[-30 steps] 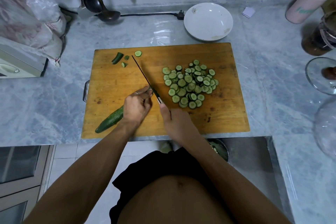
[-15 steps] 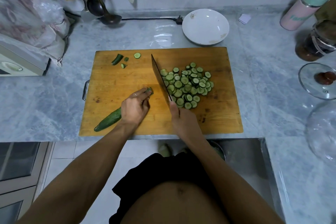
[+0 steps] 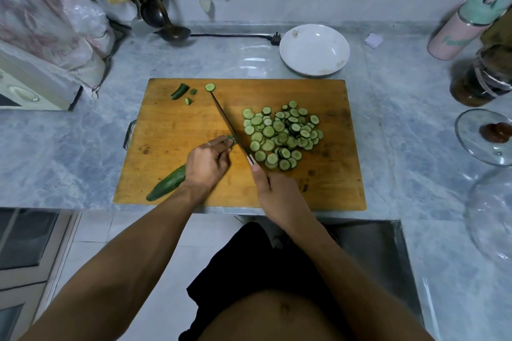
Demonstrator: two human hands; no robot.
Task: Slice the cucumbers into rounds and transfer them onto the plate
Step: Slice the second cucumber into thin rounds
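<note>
A dark green cucumber [image 3: 167, 183] lies slanted on the wooden cutting board [image 3: 171, 124], and my left hand [image 3: 208, 163] holds it down with curled fingers near its cut end. My right hand [image 3: 278, 196] grips the handle of a knife [image 3: 228, 123] whose blade stands edge-down against that cut end, tip pointing to the far left. A heap of several cucumber rounds [image 3: 282, 134] lies just right of the blade. One single round [image 3: 210, 87] and cucumber end pieces [image 3: 180, 91] sit at the board's far left. The white plate [image 3: 314, 48] stands behind the board.
A ladle [image 3: 166, 22] and hanging utensils are at the back left, with a power cord [image 3: 235, 35] along the wall. A pink bottle [image 3: 460, 33], a dark jar [image 3: 482, 77] and a glass lid [image 3: 487, 135] stand at the right. A sink [image 3: 368, 243] lies below the board.
The knife blade swung right and tilted up against the slice pile half a second ago, then came back left and down onto the cucumber's cut end. My left hand stayed on the cucumber.
</note>
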